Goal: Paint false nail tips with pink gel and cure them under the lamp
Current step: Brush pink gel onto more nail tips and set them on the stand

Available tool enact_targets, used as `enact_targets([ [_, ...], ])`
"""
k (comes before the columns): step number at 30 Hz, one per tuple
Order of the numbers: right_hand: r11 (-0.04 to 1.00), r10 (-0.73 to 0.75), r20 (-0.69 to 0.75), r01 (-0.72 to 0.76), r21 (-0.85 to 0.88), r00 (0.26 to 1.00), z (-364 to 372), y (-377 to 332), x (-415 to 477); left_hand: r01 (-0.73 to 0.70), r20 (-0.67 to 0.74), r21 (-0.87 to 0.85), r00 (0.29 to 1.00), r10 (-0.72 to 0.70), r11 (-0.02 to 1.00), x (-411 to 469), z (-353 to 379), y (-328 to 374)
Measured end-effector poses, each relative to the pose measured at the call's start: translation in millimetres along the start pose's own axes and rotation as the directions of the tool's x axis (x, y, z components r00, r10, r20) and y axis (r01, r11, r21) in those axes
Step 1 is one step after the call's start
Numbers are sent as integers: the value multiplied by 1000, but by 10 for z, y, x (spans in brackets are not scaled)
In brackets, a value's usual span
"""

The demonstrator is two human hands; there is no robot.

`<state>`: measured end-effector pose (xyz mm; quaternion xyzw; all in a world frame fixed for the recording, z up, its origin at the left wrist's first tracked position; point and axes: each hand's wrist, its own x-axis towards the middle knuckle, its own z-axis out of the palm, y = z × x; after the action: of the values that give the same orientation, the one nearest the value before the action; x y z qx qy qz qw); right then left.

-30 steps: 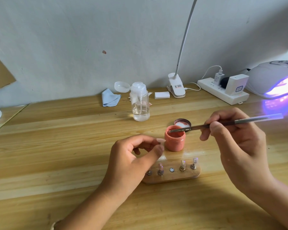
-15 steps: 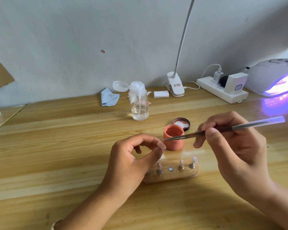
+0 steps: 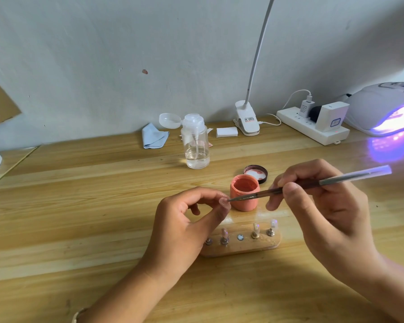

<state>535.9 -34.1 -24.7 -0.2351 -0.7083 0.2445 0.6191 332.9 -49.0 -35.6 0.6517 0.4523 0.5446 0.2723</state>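
Wooden table (image 3: 79,206) by a white wall carried the open pink gel jar (image 3: 245,194), its lid (image 3: 255,172) just behind and a wooden holder (image 3: 243,249) with more tips in front. Left hand (image 3: 184,227) pinched a false nail tip (image 3: 224,201) between thumb and forefinger beside the jar; right hand (image 3: 324,206) gripped the brush (image 3: 350,177), bristles touching that tip. Curing lamp (image 3: 383,108) glowed violet at far right, well apart.

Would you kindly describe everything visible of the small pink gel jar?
The short, round pink jar stands upright and open on the wooden table, pink gel inside, its outer wall matte pink. Its dark lid lies upturned just behind it; the wooden nail-tip stand sits in front. The thin brush crosses its front; contact is unclear. Nothing grips it.
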Motion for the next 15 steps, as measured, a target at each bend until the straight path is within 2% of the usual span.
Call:
enact_targets([
  [9,999,25,-62,-24,22,998,-28,6,-3,-10,-2,3,1000,10,1000,1,1,-16],
  [15,1000,21,7,-21,22,1000,0,-1,4,20,-3,-3,1000,-20,1000,-6,-3,6],
])
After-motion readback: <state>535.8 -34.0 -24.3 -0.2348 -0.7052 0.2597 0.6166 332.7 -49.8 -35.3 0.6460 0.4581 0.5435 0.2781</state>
